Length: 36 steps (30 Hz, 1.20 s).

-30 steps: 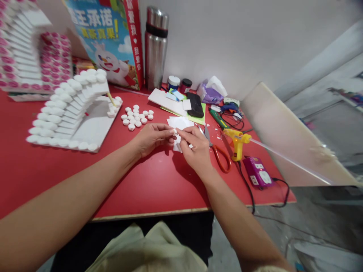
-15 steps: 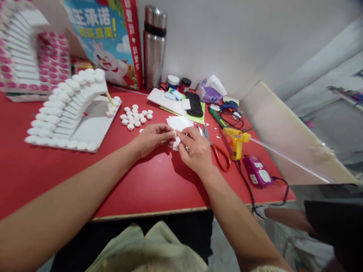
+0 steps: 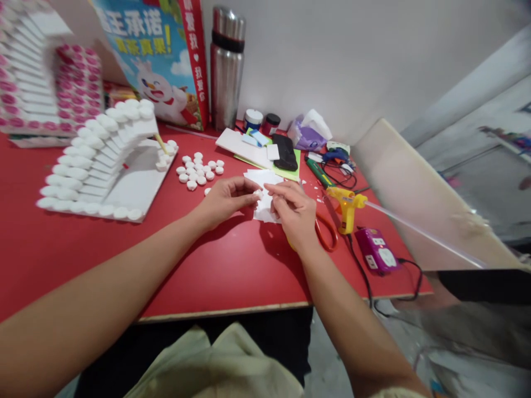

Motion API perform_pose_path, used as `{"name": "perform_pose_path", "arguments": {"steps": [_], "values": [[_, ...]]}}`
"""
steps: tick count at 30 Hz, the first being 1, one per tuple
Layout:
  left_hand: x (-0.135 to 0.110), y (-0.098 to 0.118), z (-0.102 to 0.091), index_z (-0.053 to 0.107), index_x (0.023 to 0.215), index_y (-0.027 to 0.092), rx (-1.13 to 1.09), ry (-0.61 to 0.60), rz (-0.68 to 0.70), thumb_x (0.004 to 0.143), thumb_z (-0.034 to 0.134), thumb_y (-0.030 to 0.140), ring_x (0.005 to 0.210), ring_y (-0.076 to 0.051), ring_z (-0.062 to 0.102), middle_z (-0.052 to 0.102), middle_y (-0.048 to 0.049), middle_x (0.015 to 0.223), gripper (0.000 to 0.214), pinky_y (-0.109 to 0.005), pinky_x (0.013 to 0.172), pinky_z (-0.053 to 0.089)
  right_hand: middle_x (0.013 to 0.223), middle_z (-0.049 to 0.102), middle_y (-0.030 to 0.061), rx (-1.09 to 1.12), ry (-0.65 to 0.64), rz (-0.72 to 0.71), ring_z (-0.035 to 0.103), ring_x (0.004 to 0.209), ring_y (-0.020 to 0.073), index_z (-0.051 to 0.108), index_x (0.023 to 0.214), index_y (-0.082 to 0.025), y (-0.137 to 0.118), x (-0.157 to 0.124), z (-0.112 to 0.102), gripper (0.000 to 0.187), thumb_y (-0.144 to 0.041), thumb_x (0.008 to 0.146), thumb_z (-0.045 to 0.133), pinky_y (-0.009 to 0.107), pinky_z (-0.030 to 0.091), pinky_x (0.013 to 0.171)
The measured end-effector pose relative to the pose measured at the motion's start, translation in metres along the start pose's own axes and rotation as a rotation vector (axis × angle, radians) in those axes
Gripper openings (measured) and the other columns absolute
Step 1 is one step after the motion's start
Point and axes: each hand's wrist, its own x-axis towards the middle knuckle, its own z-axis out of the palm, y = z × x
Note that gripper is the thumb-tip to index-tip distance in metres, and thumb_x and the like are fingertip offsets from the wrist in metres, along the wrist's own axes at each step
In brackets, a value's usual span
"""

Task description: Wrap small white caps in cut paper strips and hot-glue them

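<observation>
My left hand [image 3: 226, 200] rests on the red table [image 3: 207, 265] and pinches a small white foam disc [image 3: 259, 194] at its fingertips. My right hand [image 3: 293, 213] is curled closed right beside it, fingertips near the disc; what it holds is hidden. Under both hands lie white foam sheet pieces [image 3: 261, 179]. A loose group of white foam discs [image 3: 198, 169] lies to the left of my hands. Further left stands a stepped white foam model [image 3: 103, 160] edged with the same discs.
Red-handled scissors [image 3: 322, 231], a yellow glue gun [image 3: 346, 207] with a long stick, and a purple power strip [image 3: 376, 250] lie right of my hands. A steel flask [image 3: 226, 66], a printed bag [image 3: 161, 55], small jars and a black case [image 3: 285, 152] stand behind.
My right hand has shifted slightly right and curled over, covering the scissor blades. The left hand keeps its pinch on the disc. A person's dark shape passed at the lower right.
</observation>
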Motion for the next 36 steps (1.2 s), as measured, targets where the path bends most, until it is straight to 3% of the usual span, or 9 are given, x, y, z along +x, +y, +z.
{"name": "perform_pose_path", "arguments": {"steps": [4, 14, 20, 22, 25, 30, 36], "values": [[0.000, 0.001, 0.000, 0.075, 0.092, 0.013, -0.034, 0.015, -0.025, 0.073, 0.091, 0.034, 0.069, -0.016, 0.068, 0.073, -0.0050, 0.077, 0.032, -0.029, 0.065, 0.057, 0.098, 0.069, 0.0034, -0.020, -0.048, 0.011, 0.060, 0.065, 0.0111, 0.084, 0.107, -0.028, 0.006, 0.000, 0.003, 0.035, -0.014, 0.091, 0.056, 0.028, 0.050, 0.060], [0.000, -0.002, 0.000, 0.073, 0.087, 0.013, -0.062, -0.015, -0.070, 0.071, 0.092, 0.034, 0.058, -0.015, 0.064, 0.069, -0.0031, 0.066, 0.033, -0.030, 0.059, 0.058, 0.095, 0.070, 0.0067, -0.284, -0.049, -0.303, 0.067, 0.088, 0.0193, 0.083, 0.107, -0.027, 0.009, -0.002, 0.004, 0.035, -0.013, 0.092, 0.054, 0.036, 0.056, 0.078], [0.003, -0.004, -0.002, 0.076, 0.089, 0.013, -0.119, -0.011, -0.055, 0.067, 0.094, 0.027, 0.062, -0.011, 0.065, 0.072, -0.0031, 0.074, 0.031, -0.023, 0.063, 0.056, 0.099, 0.068, 0.0072, -0.201, -0.066, -0.328, 0.066, 0.089, 0.0190, 0.080, 0.113, -0.026, 0.002, -0.005, 0.007, 0.037, -0.010, 0.091, 0.054, 0.035, 0.055, 0.079], [0.002, -0.003, -0.001, 0.075, 0.090, 0.014, -0.141, -0.016, -0.076, 0.069, 0.093, 0.029, 0.063, -0.013, 0.065, 0.071, -0.0026, 0.073, 0.031, -0.026, 0.062, 0.058, 0.103, 0.069, 0.0073, -0.177, -0.046, -0.273, 0.066, 0.086, 0.0170, 0.078, 0.118, -0.025, 0.001, -0.005, 0.006, 0.038, -0.010, 0.092, 0.054, 0.033, 0.055, 0.075], [0.000, -0.001, 0.000, 0.074, 0.096, 0.016, -0.157, -0.025, -0.094, 0.073, 0.092, 0.031, 0.063, -0.016, 0.066, 0.069, -0.0018, 0.069, 0.033, -0.030, 0.057, 0.059, 0.102, 0.070, 0.0054, -0.118, -0.020, -0.072, 0.064, 0.073, 0.0132, 0.074, 0.116, -0.023, 0.003, -0.002, 0.005, 0.030, -0.016, 0.091, 0.058, 0.029, 0.053, 0.065], [0.001, -0.002, 0.000, 0.071, 0.093, 0.016, -0.137, -0.011, -0.034, 0.076, 0.090, 0.033, 0.060, -0.014, 0.066, 0.069, -0.0018, 0.074, 0.032, -0.026, 0.055, 0.058, 0.081, 0.072, 0.0006, 0.148, -0.091, 0.286, 0.057, 0.054, 0.0106, 0.070, 0.101, -0.020, 0.008, 0.001, 0.009, 0.018, -0.031, 0.087, 0.065, 0.027, 0.047, 0.054], [0.004, -0.003, -0.003, 0.067, 0.090, 0.015, -0.060, -0.016, 0.015, 0.077, 0.088, 0.033, 0.054, -0.010, 0.062, 0.069, -0.0004, 0.072, 0.031, -0.023, 0.052, 0.054, 0.072, 0.070, -0.0014, 0.170, -0.138, 0.308, 0.056, 0.054, 0.0115, 0.073, 0.097, -0.020, 0.004, 0.000, 0.013, 0.021, -0.035, 0.085, 0.064, 0.026, 0.046, 0.054]]}}
